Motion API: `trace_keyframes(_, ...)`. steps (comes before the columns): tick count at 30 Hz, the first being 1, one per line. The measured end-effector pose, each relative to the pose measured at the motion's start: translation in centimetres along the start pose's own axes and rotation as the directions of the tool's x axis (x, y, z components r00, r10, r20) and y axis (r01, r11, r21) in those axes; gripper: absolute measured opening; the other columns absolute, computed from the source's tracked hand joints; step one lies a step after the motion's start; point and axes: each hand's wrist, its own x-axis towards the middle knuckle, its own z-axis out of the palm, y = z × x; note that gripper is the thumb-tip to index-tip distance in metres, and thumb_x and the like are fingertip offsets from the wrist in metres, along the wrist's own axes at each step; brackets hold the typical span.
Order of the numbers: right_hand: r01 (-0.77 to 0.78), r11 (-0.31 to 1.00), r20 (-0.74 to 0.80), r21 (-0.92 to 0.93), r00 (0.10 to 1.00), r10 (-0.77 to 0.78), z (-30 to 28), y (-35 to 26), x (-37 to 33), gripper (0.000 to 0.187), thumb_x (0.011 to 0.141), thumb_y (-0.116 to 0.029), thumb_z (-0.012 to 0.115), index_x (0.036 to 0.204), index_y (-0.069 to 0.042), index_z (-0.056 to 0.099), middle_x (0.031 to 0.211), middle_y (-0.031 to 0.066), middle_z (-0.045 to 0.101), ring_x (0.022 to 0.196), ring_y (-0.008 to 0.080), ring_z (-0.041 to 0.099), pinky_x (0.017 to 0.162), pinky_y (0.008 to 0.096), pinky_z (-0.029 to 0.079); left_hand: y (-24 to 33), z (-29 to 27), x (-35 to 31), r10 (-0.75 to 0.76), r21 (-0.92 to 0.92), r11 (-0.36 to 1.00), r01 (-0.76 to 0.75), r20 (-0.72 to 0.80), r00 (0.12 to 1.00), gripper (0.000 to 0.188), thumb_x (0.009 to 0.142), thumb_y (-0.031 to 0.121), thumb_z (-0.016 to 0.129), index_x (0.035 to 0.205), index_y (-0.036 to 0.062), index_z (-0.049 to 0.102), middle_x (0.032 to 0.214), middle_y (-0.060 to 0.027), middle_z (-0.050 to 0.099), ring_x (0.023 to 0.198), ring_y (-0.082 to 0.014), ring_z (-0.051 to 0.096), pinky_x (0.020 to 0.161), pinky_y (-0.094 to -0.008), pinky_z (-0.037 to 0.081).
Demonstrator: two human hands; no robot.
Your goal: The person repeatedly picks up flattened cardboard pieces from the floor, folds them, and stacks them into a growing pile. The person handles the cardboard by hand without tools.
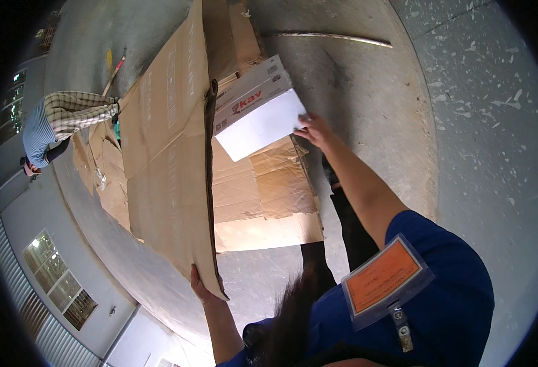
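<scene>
My left hand (204, 290) grips the near end of a large flattened brown cardboard sheet (168, 153), which stands tilted on its edge. With my right hand (313, 130) I hold a smaller white carton (259, 119) with red print by its right corner. The carton looks flattened and lies partly behind the big sheet's edge. Beneath it is a stack of flattened brown cardboard (256, 189) on the floor, just in front of my feet. The fingers of my left hand are partly hidden by the sheet.
A person (67, 122) in a striped top and checked trousers bends over at the left. More torn cardboard (107, 171) lies beside them. A long thin pole (336, 38) rests on the concrete floor beyond the stack. A windowed wall (61, 275) runs along the left.
</scene>
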Motion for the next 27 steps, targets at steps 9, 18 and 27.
trace_keyframes(9,0.001,1.0,0.023,0.019,1.0,-0.001,5.8,2.1,8.6,0.046,0.08,-0.01,0.054,0.121,-0.012,0.032,0.11,0.008,0.044,0.091,0.0235,0.051,0.077,0.0406,0.049,-2.3,0.8,0.0,-0.002,0.008,1.0,0.002,0.012,1.0,0.03,0.085,0.025,0.042,0.098,-0.0002,0.051,0.085,-0.0134,0.058,0.074,-0.0208,0.055,0.05,-0.0267,0.052)
trace_keyframes(18,0.025,0.971,-0.176,-0.236,0.982,-0.068,5.5,5.4,14.3,0.038,0.08,-0.005,0.051,0.115,-0.007,0.038,0.104,0.0107,0.049,0.089,0.0239,0.053,0.07,0.038,0.053,-7.2,-2.1,2.2,-0.052,0.103,0.992,0.076,-0.211,0.976,0.041,0.085,0.034,0.04,0.11,0.0014,0.045,0.099,-0.0114,0.055,0.088,-0.0213,0.054,0.075,-0.0362,0.046)
trace_keyframes(27,0.147,0.447,-0.15,-0.883,0.812,-0.564,3.2,-0.1,18.7,0.067,0.076,-0.058,0.043,0.107,0.001,0.046,0.095,0.0163,0.052,0.085,0.0222,0.053,0.067,0.0337,0.046,-7.8,-9.2,2.9,-0.035,0.144,0.988,0.057,-0.152,0.988,0.052,0.079,0.029,0.051,0.12,0.0,0.034,0.115,-0.0144,0.045,0.105,-0.028,0.044,0.089,-0.0414,0.037)
